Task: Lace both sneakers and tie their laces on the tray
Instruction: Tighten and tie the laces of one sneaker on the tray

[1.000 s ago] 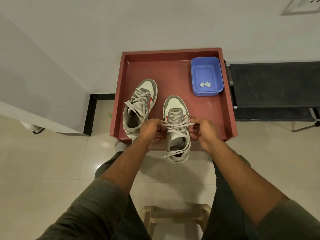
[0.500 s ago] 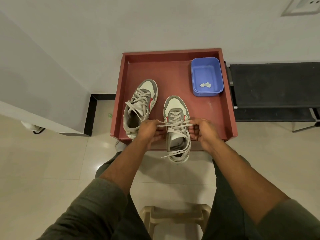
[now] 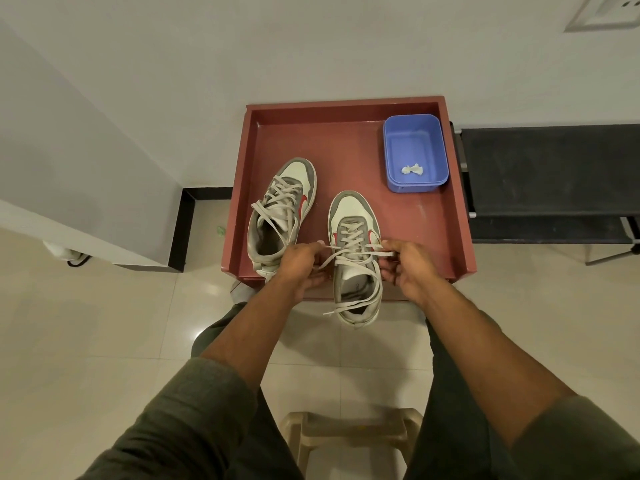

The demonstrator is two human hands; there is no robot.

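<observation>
Two grey-and-white sneakers with red marks stand on a red-brown tray [image 3: 346,147]. The left sneaker [image 3: 282,216] has its lace threaded and lying loose over the tongue. The right sneaker [image 3: 355,258] has its heel hanging over the tray's near edge. My left hand [image 3: 299,266] pinches one end of the right sneaker's lace [image 3: 353,259] at the shoe's left side. My right hand [image 3: 403,263] pinches the other end at the shoe's right side. The lace runs taut across the top eyelets, with loose ends trailing over the heel opening.
A blue plastic tub [image 3: 414,152] with a small white scrap inside sits at the tray's back right corner. A black bench [image 3: 550,178] stands to the right. A beige plastic stool [image 3: 349,434] is between my knees on the tiled floor.
Both hands have pulled slightly apart, drawing the lace tighter across the right sneaker. The sneakers have stayed in place.
</observation>
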